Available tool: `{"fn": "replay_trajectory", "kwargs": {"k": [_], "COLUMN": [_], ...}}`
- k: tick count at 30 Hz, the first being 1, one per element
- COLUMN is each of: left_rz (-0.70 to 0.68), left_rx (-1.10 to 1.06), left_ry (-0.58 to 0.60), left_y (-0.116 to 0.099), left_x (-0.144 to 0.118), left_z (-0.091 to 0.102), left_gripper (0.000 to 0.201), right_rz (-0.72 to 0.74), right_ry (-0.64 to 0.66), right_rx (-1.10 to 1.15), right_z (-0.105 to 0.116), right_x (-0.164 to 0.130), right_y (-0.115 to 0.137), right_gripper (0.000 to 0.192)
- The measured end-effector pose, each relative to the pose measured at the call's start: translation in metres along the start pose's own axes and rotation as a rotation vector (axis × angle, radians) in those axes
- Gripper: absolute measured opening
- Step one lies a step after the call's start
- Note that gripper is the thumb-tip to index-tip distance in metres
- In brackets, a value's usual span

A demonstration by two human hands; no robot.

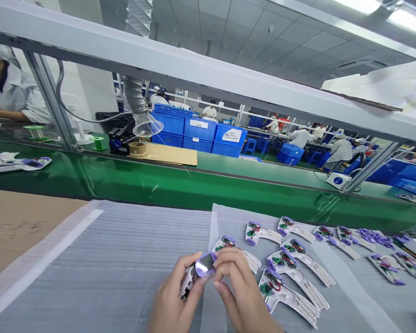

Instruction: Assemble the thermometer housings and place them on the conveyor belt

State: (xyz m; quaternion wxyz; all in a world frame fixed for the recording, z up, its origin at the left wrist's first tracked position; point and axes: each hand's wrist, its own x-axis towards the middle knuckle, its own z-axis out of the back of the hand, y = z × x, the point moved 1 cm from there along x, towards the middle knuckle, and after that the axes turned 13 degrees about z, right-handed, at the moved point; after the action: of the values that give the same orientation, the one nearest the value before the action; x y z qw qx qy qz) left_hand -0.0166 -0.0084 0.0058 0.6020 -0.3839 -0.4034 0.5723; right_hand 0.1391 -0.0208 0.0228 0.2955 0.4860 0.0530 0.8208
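Just above the padded mat, both hands are at a white-and-purple handheld device that looks like an infrared thermometer. Its purple-rimmed dark screen faces up and catches a bright reflection. My left hand is closed around its left side, thumb in front and fingers behind. My right hand has bent fingertips pressed on the screen's right edge; its thumb is a little lower. An open half-housing with wires and a green circuit board lies behind the right hand. Another open housing rests right beside that hand.
More open housings lie across the mat's right side, with a pile of purple parts farther off. A green conveyor belt runs behind. Across it are cardboard, a tape roll and blue crates. A co-worker sits at left.
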Motion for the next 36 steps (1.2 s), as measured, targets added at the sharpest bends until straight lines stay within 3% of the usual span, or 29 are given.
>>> {"fn": "replay_trajectory", "kwargs": {"k": [2, 4, 7, 10, 13, 17, 20, 22, 24, 28, 36], "left_rz": [0.002, -0.049, -0.133, -0.161, -0.168, -0.015, 0.181, 0.207, 0.125, -0.072, -0.159], "left_rx": [0.017, 0.044, 0.016, -0.051, -0.109, -0.287, -0.459, -0.489, -0.412, -0.192, -0.077], "left_ry": [-0.051, -0.085, -0.143, -0.16, -0.052, 0.011, 0.068, 0.123, 0.119, -0.003, 0.023], "left_y": [0.004, 0.006, 0.006, 0.001, -0.004, -0.004, 0.003, 0.007, 0.008, 0.0, -0.01], "left_x": [0.003, 0.005, 0.005, 0.003, 0.002, 0.004, 0.011, 0.016, 0.019, 0.016, 0.014], "left_z": [-0.002, -0.005, -0.013, -0.018, -0.022, -0.026, -0.029, -0.028, -0.026, -0.024, -0.029], "left_gripper": [0.026, 0.026, 0.026, 0.025, 0.027, 0.037, 0.058, 0.062, 0.055, 0.035, 0.03], "right_rz": [-0.151, -0.312, -0.459, -0.525, -0.54, -0.538, -0.496, -0.461, -0.457, -0.458, -0.478], "right_ry": [-0.117, -0.222, -0.291, -0.367, -0.451, -0.529, -0.502, -0.461, -0.413, -0.303, -0.317], "right_rx": [0.011, 0.013, 0.014, 0.027, 0.086, 0.228, 0.39, 0.457, 0.417, 0.288, 0.303], "right_z": [-0.007, -0.017, -0.032, -0.041, -0.042, -0.042, -0.042, -0.041, -0.037, -0.026, -0.023], "right_x": [-0.003, -0.004, -0.004, -0.005, -0.008, -0.012, -0.015, -0.016, -0.016, -0.011, -0.016], "right_y": [0.0, 0.001, 0.0, -0.003, -0.008, -0.015, -0.017, -0.018, -0.018, -0.017, -0.018], "right_gripper": [0.014, 0.036, 0.045, 0.043, 0.043, 0.046, 0.049, 0.051, 0.051, 0.044, 0.041]}}
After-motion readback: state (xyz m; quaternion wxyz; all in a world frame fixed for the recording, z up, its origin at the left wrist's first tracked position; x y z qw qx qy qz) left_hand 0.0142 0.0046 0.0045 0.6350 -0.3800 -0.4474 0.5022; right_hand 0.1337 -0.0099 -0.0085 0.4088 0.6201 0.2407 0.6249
